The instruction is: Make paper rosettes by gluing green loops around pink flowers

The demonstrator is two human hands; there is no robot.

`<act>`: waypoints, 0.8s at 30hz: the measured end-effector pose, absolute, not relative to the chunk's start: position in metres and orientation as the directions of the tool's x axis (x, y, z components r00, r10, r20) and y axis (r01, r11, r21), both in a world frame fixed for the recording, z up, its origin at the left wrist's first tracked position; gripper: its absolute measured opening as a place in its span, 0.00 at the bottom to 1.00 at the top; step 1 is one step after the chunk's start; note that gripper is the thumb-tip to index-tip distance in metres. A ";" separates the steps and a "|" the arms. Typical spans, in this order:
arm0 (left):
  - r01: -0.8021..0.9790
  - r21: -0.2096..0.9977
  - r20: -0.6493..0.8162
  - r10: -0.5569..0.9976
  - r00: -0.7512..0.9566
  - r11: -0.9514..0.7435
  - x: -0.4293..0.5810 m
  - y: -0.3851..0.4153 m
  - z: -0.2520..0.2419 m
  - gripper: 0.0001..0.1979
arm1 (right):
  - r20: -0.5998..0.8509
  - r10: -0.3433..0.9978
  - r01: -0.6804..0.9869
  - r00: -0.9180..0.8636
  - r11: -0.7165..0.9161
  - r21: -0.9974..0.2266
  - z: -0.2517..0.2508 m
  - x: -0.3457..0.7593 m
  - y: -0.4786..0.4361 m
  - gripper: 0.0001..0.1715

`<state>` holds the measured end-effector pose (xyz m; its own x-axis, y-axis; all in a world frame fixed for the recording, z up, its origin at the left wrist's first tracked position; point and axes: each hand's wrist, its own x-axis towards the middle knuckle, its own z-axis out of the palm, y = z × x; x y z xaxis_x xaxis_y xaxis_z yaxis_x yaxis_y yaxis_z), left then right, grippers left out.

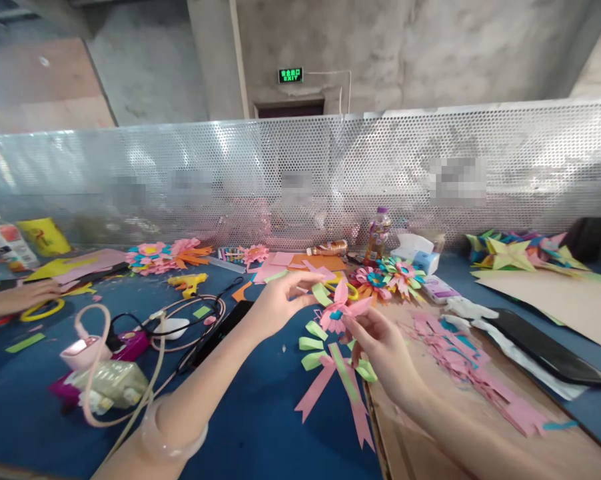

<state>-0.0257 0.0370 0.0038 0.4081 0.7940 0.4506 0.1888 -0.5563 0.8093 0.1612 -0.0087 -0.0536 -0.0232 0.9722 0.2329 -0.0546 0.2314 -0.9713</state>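
A pink paper flower (341, 313) with a blue centre and green looped strips hangs between my hands above the blue table (260, 427). My right hand (380, 347) pinches its lower petals from the right. My left hand (280, 297) holds its fingertips together on a green strip at the flower's upper left. Long pink and green paper strips (340, 390) lie on the table just below the flower. A pale bracelet sits on my left wrist.
A brown cardboard sheet (430, 433) with pink cut scraps (470, 373) lies at right. Finished paper flowers (390, 275), bottles (378, 235), a yellow glue gun (188, 283) and cables (180, 327) crowd the table. Another person's hand (15, 299) rests far left. A perforated metal screen (300, 180) stands behind.
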 end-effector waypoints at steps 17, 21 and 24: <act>0.184 0.726 0.557 0.723 0.408 -0.663 -0.023 0.020 0.013 0.05 | 0.367 0.929 -0.072 0.038 0.369 -0.927 -0.057 0.160 -0.013 0.13; 0.161 0.707 0.575 0.692 0.436 -0.689 -0.023 0.015 0.015 0.07 | 0.427 0.899 -0.069 0.099 0.434 -0.898 -0.060 0.160 -0.014 0.11; 0.129 0.689 0.598 0.661 0.454 -0.713 -0.022 0.011 0.018 0.08 | 0.500 0.860 -0.054 0.103 0.507 -0.861 -0.063 0.161 -0.015 0.10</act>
<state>-0.0224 0.0109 0.0175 0.4536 0.6608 0.5979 0.1294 -0.7127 0.6895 0.1608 -0.0150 -0.0626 0.1035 0.8600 0.4997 -0.0542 0.5065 -0.8605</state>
